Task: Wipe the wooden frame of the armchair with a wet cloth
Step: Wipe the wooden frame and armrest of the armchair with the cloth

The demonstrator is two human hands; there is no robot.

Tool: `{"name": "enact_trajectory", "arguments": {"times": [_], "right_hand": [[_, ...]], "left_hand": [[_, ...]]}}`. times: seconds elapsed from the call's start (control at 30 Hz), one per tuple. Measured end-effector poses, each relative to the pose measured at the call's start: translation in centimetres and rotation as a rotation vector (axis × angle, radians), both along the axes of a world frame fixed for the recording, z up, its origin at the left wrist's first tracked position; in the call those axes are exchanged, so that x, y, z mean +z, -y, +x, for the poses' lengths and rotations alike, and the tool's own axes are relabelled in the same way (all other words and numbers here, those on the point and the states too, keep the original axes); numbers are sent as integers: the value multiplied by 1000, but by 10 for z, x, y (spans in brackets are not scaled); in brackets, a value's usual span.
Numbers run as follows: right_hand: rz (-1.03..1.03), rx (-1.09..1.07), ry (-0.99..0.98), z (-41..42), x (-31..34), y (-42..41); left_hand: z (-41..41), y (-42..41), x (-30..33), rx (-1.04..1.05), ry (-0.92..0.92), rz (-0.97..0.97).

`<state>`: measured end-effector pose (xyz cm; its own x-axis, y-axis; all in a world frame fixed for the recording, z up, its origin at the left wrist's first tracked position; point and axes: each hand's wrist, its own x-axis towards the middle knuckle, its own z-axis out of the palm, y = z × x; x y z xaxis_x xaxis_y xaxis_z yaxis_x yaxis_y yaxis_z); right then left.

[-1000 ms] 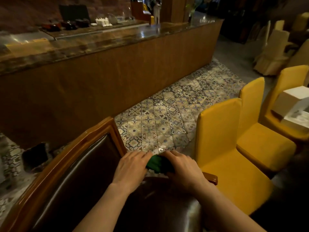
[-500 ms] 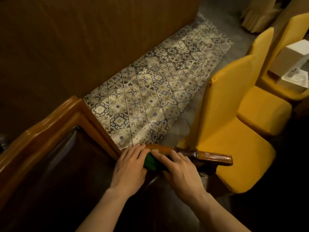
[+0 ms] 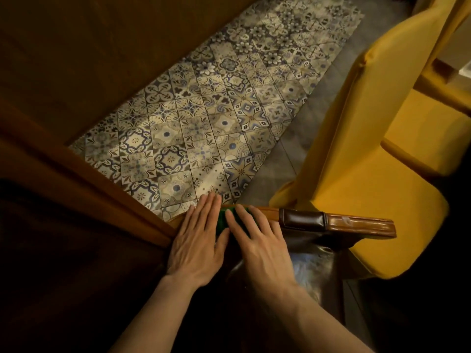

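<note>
The armchair (image 3: 76, 225) is big, with a brown wood frame and dark leather. Its armrest (image 3: 356, 224) is the landmark here. It runs off to the right, with a dark pad (image 3: 302, 220) partway along it. Past the armrest are yellow chairs (image 3: 356, 149). Beyond it is a patterned floor (image 3: 204, 110).

The left hand (image 3: 196, 240) lies flat, fingers out and together, at the near end of the armrest, where it meets the chair back. The right hand (image 3: 257, 243) lies flat too, fingers spread. Neither hand grips anything. Both press down on the green cloth (image 3: 222, 218), which sits on the armrest between the hands. Only a little of it shows.

The cloth looks bunched up small, so it may slip out from under flat hands. It may also miss the sides of the wood. If it slides onto the pad, it could wet the leather.
</note>
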<state>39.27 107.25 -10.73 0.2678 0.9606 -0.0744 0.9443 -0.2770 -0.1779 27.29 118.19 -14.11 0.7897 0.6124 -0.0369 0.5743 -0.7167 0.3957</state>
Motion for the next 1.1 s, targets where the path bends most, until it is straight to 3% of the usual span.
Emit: {"name": "enact_trajectory", "arguments": {"times": [0.47, 0.83, 1.1], "right_hand": [[-149, 136, 259, 14, 1, -14], [-285, 35, 197, 47, 23, 19], [-228, -42, 115, 46, 23, 18]], "left_hand": [[2, -3, -16, -1, 38, -18], [4, -1, -12, 11, -20, -14], [2, -2, -13, 5, -64, 9]]}}
